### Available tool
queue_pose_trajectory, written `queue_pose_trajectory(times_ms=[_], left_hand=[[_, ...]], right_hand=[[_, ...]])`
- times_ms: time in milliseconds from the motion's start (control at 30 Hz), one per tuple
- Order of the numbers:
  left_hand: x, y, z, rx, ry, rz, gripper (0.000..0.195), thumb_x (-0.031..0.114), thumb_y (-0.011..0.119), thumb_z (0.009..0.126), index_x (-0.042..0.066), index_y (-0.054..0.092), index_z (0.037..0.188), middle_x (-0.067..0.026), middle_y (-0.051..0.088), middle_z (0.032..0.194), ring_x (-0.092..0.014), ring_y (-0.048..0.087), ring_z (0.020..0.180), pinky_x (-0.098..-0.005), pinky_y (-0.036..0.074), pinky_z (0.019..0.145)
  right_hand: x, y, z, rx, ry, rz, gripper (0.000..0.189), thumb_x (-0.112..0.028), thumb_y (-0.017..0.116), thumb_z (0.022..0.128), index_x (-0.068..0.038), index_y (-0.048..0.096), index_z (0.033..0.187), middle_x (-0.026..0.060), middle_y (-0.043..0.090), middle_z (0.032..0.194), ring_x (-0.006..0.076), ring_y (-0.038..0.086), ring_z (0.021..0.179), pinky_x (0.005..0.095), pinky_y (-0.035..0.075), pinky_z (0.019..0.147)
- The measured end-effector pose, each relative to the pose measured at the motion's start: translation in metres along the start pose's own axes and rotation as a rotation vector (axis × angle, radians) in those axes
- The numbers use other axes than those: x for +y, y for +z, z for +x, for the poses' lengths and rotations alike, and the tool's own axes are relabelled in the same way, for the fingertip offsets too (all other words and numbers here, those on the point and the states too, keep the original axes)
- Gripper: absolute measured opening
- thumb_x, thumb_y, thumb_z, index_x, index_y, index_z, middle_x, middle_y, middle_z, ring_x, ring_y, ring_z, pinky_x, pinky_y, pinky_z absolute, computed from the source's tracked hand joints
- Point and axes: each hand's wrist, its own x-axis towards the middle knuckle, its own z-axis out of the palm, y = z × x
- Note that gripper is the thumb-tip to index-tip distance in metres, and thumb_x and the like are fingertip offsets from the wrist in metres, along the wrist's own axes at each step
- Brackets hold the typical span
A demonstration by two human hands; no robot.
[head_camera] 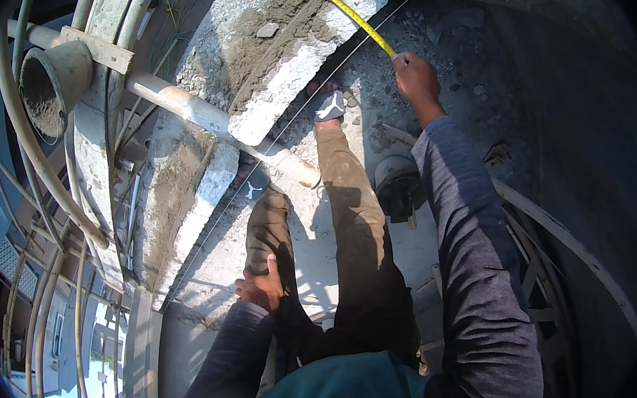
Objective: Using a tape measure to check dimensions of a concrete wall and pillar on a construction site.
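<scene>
My right hand (pixel 417 83) grips a yellow tape measure (pixel 364 24); its case is hidden in the hand. The extended blade reaches across a taut string line (pixel 343 60) to the mortar-covered top of a rough concrete ledge (pixel 283 89), its tip resting on or just above the mortar. My left hand (pixel 261 287) rests on my left leg in brown trousers, thumb up, with nothing seen in it. A second ledge section (pixel 179 208) with mortar along its top lies nearer, past a pole.
A round pole (pixel 189 107) crosses between the ledge sections. A mortar-crusted bucket (pixel 56 90) hangs beside bamboo scaffolding (pixel 39 172) and a plank (pixel 94 137) at left. A dark container (pixel 400 187) stands right of my legs. Rubble (pixel 356 102) lies by my sandalled feet.
</scene>
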Motion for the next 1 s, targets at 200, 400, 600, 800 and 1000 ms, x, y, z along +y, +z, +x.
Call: queue_pose_trajectory(times_ms=[200, 400, 600, 800, 1000], left_hand=[[0.001, -0.002, -0.001, -0.008, 0.001, -0.01, 0.096, 0.084, 0.041, 0.079, 0.007, 0.05, 0.135, -0.0218, 0.052, 0.122, -0.038, 0.05, 0.12, -0.0497, 0.038, 0.101], [0.003, -0.014, -0.004, -0.062, 0.021, 0.001, 0.096, 0.083, 0.041, 0.079, 0.006, 0.049, 0.136, -0.0226, 0.051, 0.123, -0.039, 0.05, 0.119, -0.0498, 0.038, 0.102], [0.003, -0.016, -0.004, -0.072, 0.011, 0.011, 0.096, 0.083, 0.041, 0.079, 0.006, 0.049, 0.136, -0.0225, 0.051, 0.122, -0.039, 0.049, 0.12, -0.0492, 0.038, 0.102], [0.003, -0.019, -0.003, -0.115, 0.022, 0.025, 0.096, 0.083, 0.039, 0.08, 0.006, 0.047, 0.137, -0.0218, 0.051, 0.123, -0.038, 0.049, 0.121, -0.0491, 0.037, 0.103], [0.001, -0.016, -0.003, -0.102, 0.034, -0.01, 0.096, 0.083, 0.04, 0.08, 0.006, 0.047, 0.137, -0.022, 0.05, 0.124, -0.038, 0.049, 0.121, -0.0494, 0.037, 0.103]], right_hand=[[0.002, 0.002, 0.002, 0.007, 0.008, -0.011, 0.03, -0.043, 0.056, 0.091, -0.019, 0.07, 0.104, 0.0103, 0.07, 0.104, 0.0348, 0.065, 0.099, 0.0449, 0.051, 0.081], [0.002, 0.0, -0.001, 0.017, -0.02, 0.001, 0.03, -0.043, 0.057, 0.091, -0.019, 0.07, 0.102, 0.0104, 0.07, 0.102, 0.0349, 0.065, 0.097, 0.0448, 0.051, 0.081], [0.0, -0.001, -0.001, -0.009, -0.003, 0.009, 0.03, -0.043, 0.056, 0.091, -0.019, 0.07, 0.103, 0.0106, 0.07, 0.102, 0.0346, 0.066, 0.097, 0.0444, 0.051, 0.08], [0.003, 0.002, 0.002, -0.007, -0.013, 0.006, 0.031, -0.043, 0.056, 0.091, -0.018, 0.07, 0.103, 0.0106, 0.07, 0.102, 0.0348, 0.065, 0.098, 0.0448, 0.051, 0.081], [-0.001, 0.0, -0.004, 0.009, -0.009, 0.006, 0.03, -0.043, 0.055, 0.091, -0.018, 0.07, 0.102, 0.0103, 0.071, 0.1, 0.0344, 0.066, 0.097, 0.0443, 0.05, 0.081]])
